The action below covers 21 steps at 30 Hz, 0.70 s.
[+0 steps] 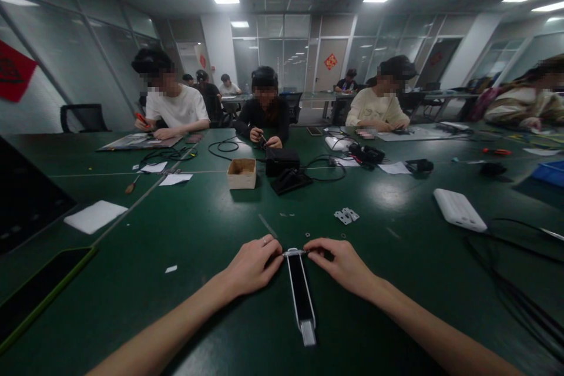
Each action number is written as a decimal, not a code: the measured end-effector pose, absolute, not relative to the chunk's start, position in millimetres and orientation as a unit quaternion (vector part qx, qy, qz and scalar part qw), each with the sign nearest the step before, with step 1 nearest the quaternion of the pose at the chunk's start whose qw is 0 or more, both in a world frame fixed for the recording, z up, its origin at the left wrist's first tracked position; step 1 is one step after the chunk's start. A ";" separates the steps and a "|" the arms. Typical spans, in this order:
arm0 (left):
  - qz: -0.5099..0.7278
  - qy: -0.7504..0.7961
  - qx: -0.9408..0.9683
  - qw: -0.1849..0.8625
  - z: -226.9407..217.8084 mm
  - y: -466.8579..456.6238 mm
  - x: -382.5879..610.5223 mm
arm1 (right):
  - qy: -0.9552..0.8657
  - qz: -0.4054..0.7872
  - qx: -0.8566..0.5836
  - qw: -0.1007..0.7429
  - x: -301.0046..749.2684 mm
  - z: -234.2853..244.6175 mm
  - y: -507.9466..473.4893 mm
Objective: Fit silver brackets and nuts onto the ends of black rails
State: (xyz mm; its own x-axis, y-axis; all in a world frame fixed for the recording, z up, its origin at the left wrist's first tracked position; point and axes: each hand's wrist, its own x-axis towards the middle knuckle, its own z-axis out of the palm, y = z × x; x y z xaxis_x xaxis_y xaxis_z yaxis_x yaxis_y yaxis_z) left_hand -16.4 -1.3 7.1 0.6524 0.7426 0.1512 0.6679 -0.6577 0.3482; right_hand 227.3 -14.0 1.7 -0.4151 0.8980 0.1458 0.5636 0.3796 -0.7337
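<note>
The left hand (253, 267) and right hand (339, 264) meeting above the green bench (145, 311), fingers (277, 254) of both pinching the metal crosspiece (294, 252) from either side, white-framed black strip (301, 294) running from between the fingers toward the person, small metal rings (307, 234) just beyond the fingers

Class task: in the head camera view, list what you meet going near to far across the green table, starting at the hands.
narrow black-and-white bar → silver metal hinge plate → open brown cardboard box → person in black top
</note>
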 end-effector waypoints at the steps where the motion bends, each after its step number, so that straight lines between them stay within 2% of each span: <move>1: 0.141 0.393 0.899 0.132 7.3 -1.3 -16.3 | -0.784 0.305 -0.466 0.275 226.9 1.9 -13.9; 21: 0.140 0.394 0.899 0.131 8.8 -2.5 -14.5 | -0.792 0.272 -0.473 0.273 220.2 1.1 -13.4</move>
